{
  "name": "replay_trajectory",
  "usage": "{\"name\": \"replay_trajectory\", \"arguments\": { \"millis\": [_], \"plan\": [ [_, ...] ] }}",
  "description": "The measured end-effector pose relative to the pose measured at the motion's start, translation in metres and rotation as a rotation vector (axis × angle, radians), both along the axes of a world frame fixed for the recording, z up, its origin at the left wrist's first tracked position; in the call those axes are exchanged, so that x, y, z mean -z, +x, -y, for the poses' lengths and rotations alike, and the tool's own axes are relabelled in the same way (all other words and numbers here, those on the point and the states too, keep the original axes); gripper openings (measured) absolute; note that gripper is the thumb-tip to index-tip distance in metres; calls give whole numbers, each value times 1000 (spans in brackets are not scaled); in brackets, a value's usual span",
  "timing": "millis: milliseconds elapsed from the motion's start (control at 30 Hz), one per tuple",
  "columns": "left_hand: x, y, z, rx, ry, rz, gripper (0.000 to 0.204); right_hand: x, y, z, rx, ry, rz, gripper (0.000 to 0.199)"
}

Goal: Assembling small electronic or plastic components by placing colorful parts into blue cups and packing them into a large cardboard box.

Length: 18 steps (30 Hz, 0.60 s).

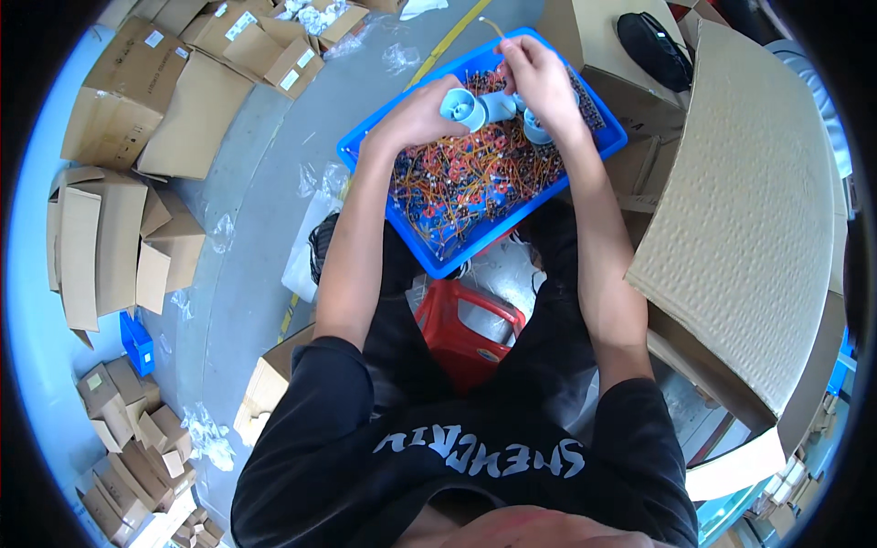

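My left hand (422, 115) is closed around a light blue plastic cup-like part (463, 110), its round open end turned up. Close beside that lies another light blue cylindrical part (499, 107). My right hand (541, 84) pinches a thin yellowish wire (491, 26) that sticks up past the fingertips. Under the right hand sits one more light blue round part (537, 130), partly hidden by it. Both hands are over a blue plastic tray (416, 245) heaped with small components on orange, red and dark wires (475, 178).
A red plastic stool (461, 352) stands between my legs below the tray. At right, a large open cardboard box (744, 219) comes close to my right arm, with a black pouch (654, 50) behind it. Cardboard boxes (119, 237) and plastic wrap (210, 438) litter the left side.
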State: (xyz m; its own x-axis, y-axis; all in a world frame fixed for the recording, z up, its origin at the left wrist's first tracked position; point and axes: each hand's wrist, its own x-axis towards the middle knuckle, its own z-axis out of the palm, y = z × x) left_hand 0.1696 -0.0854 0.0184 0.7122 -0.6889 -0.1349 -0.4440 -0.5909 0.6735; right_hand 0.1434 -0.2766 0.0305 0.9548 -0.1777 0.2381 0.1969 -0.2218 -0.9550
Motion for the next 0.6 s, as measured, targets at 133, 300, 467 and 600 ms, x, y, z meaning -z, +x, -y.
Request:
{"name": "replay_trajectory", "arguments": {
  "millis": [133,300,467,600],
  "plan": [
    [-24,-7,0,-144,-274,232,61,-12,-7,-13,-20,-107,-78,29],
    [-32,-10,7,-171,-893,28,67,-32,-18,-41,-56,49,-10,28],
    [-43,-17,10,-149,-1503,-376,57,-44,-18,-56,-76,223,89,27],
    [-49,-11,3,-137,-1783,-791,47,-50,-13,-71,-63,264,168,24]
  ]
}}
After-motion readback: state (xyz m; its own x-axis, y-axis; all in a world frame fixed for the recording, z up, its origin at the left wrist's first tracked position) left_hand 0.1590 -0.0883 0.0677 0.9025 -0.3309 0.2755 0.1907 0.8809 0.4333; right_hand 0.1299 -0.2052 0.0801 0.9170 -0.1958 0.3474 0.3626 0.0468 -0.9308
